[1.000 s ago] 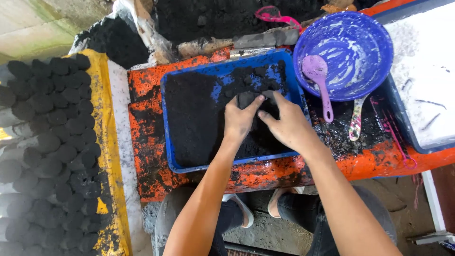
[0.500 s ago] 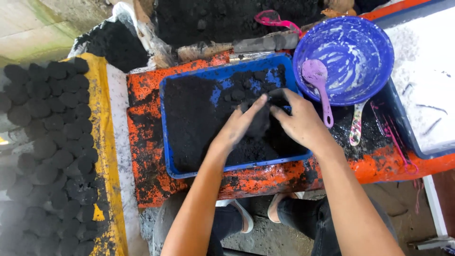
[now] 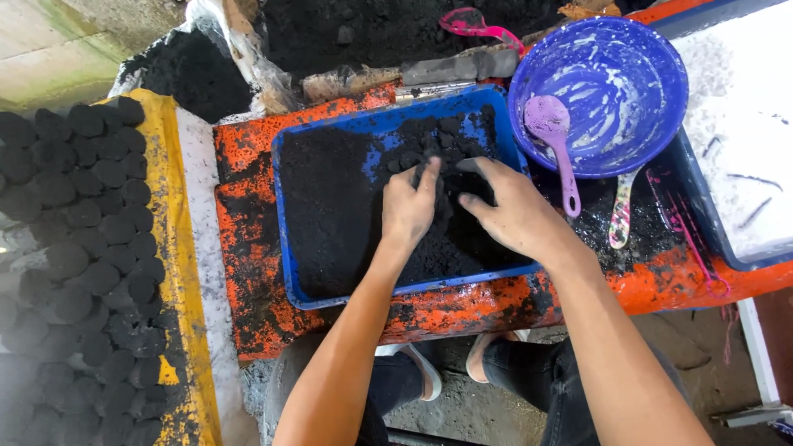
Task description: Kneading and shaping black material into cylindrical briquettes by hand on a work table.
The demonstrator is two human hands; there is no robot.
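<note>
A: Where are the hands?

B: Both are inside the blue tray, in its right half. The left hand lies palm down on the black powder, fingers curled into the heap, grip half clenched on a clump of it. The right hand sits just right of the left one, fingers bent and spread over the same heap; whether its grip has closed on any powder, I cannot tell.

A: And the tray itself?

B: It rests on the orange table, powder covering most of its floor, with small black lumps at the far edge, just beyond the fingertips.

A: What is around the tray?

B: Right of it, touching its corner, stands a blue bowl smeared white, with a purple spoon leaning over its rim. Right of the bowl is a bin of white powder. Left of the tray, beyond the table's edge, rows of black briquettes lie on a yellow sheet. Beyond the tray, a dark pile and a pink scoop.
</note>
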